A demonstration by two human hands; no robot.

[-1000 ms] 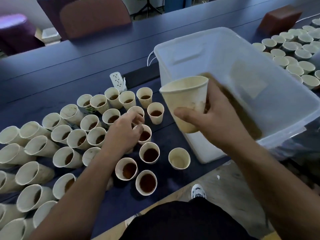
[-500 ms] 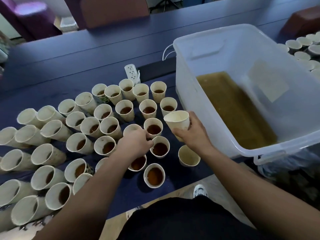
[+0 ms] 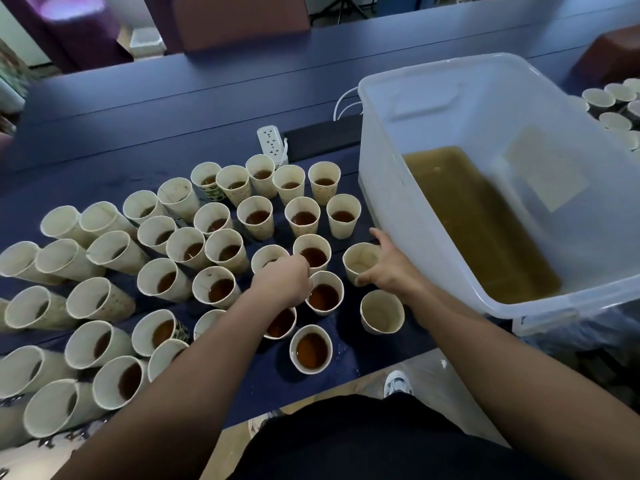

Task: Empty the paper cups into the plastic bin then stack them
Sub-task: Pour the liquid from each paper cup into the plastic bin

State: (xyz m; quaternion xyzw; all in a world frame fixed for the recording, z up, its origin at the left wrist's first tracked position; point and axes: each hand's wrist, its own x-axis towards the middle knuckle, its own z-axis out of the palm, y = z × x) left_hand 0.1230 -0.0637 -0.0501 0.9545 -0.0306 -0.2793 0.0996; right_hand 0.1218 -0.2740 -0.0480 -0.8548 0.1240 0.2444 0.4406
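Note:
Several paper cups of brown liquid (image 3: pixel 311 348) stand packed on the dark blue table (image 3: pixel 138 133), left of the clear plastic bin (image 3: pixel 381 188), which holds brown liquid. My right hand (image 3: pixel 391 271) holds an empty paper cup (image 3: pixel 360 259) upright on the table, close to the bin's near-left corner. A second empty cup (image 3: pixel 382 311) stands just in front of it. My left hand (image 3: pixel 284 282) is curled round a cup (image 3: pixel 268 254) in the middle of the group, and it hides most of that cup.
A white power strip (image 3: pixel 270 138) lies behind the cups, next to the bin. More cups (image 3: pixel 609 102) and a brown box (image 3: pixel 616 57) are beyond the bin at the far right. Chairs stand past the table. The table's near edge runs just in front of the cups.
My right hand has brought the empty cup down from beside the bin's rim and stood it on the table behind the other empty cup. My left hand stays on its cup.

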